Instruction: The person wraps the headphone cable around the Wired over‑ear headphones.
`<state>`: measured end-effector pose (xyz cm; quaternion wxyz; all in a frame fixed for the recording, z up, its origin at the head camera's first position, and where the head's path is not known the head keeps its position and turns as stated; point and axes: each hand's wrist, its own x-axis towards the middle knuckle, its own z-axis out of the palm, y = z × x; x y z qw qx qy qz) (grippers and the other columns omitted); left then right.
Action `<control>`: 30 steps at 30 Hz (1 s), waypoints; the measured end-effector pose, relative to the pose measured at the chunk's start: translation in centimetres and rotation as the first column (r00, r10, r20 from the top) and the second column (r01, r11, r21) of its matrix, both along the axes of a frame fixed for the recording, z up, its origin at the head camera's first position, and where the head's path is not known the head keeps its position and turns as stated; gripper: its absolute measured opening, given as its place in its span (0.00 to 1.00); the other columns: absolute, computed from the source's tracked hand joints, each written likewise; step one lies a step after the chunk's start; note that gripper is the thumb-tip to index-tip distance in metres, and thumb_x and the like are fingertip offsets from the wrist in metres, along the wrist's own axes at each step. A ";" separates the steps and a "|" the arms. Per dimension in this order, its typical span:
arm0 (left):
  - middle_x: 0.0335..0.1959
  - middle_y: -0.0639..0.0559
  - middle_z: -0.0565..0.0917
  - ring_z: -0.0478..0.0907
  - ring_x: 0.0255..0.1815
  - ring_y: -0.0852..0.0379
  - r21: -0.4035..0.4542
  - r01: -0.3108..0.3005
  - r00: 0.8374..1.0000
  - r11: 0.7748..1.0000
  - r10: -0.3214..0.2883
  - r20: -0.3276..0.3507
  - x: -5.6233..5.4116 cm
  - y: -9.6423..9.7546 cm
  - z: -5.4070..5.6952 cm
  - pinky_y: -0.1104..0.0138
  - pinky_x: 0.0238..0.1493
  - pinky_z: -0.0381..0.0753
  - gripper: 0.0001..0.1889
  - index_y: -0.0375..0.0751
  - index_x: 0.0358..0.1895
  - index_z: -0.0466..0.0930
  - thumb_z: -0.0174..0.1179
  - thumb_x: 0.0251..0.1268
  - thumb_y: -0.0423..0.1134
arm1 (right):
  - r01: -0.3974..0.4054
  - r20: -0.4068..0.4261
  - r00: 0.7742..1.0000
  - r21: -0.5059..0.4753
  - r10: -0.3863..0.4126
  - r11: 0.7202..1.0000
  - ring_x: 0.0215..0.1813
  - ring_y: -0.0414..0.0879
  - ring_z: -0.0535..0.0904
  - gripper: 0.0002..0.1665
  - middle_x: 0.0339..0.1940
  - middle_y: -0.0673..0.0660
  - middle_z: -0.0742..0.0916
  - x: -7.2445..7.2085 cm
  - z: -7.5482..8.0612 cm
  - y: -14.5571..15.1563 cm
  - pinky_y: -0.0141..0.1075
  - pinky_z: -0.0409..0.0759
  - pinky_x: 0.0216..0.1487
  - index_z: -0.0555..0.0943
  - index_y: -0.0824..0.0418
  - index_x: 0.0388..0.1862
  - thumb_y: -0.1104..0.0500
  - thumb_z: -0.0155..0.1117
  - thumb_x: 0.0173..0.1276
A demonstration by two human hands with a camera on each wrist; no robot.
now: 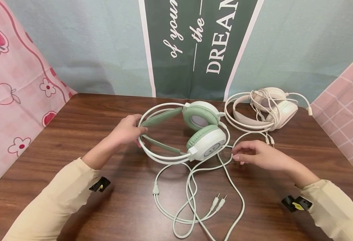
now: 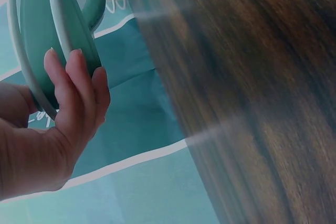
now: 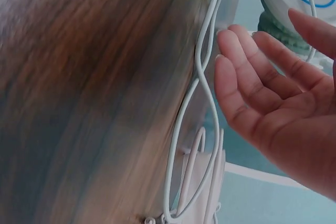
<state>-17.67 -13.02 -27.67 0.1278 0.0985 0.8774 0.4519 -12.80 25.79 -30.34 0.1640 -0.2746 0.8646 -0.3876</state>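
My left hand (image 1: pixel 126 130) grips the headband of white-and-green headphones (image 1: pixel 210 147) at its top arch. In the left wrist view, the thumb lies on one side of the band and the fingers (image 2: pixel 79 85) curl round the other. The ear cups point right, toward my right hand (image 1: pixel 260 155). In the right wrist view, that hand's fingers (image 3: pixel 241 77) are loosely bent with nothing between them, beside the pale cable (image 3: pixel 202 72). Below the cups the cable lies in loops on the table, with two jack plugs (image 1: pixel 218 203) near the middle.
A second, cream-coloured headset (image 1: pixel 286 112) with a boom microphone (image 1: pixel 302 98) lies at the back right, its cable bundled round it. The brown wooden table (image 1: pixel 74 134) meets a printed cloth (image 1: pixel 110 43) behind. Pink-patterned cloth (image 1: pixel 19 110) hangs at left.
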 end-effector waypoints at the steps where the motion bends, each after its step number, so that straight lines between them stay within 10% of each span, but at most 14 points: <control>1: 0.25 0.37 0.77 0.77 0.13 0.56 0.009 -0.007 1.000 1.000 0.007 0.002 0.0 0.0 0.1 0.56 0.24 0.84 0.12 0.23 0.47 0.67 0.50 0.62 0.26 | -0.004 -0.004 1.000 -0.001 0.004 1.000 0.30 0.42 0.79 0.09 0.28 0.55 0.83 0.1 0.0 -0.2 0.35 0.82 0.30 0.77 0.68 0.41 0.63 0.58 0.65; 18: 0.31 0.35 0.76 0.78 0.14 0.56 0.025 -0.056 0.998 0.998 0.055 0.018 0.1 0.1 0.5 0.57 0.25 0.84 0.15 0.23 0.51 0.66 0.49 0.61 0.26 | -0.101 -0.005 0.995 0.013 0.101 0.995 0.32 0.40 0.79 0.11 0.30 0.51 0.84 0.9 -0.4 -4.5 0.30 0.79 0.33 0.80 0.64 0.41 0.58 0.58 0.66; 30: 0.32 0.36 0.76 0.76 0.12 0.59 0.163 -0.094 0.995 0.982 0.086 0.059 0.7 1.2 0.9 0.61 0.21 0.84 0.16 0.22 0.52 0.65 0.48 0.61 0.25 | 0.083 0.016 0.996 0.020 -0.084 0.996 0.25 0.45 0.78 0.13 0.19 0.52 0.82 0.7 -0.6 -7.0 0.31 0.78 0.25 0.83 0.61 0.29 0.54 0.59 0.65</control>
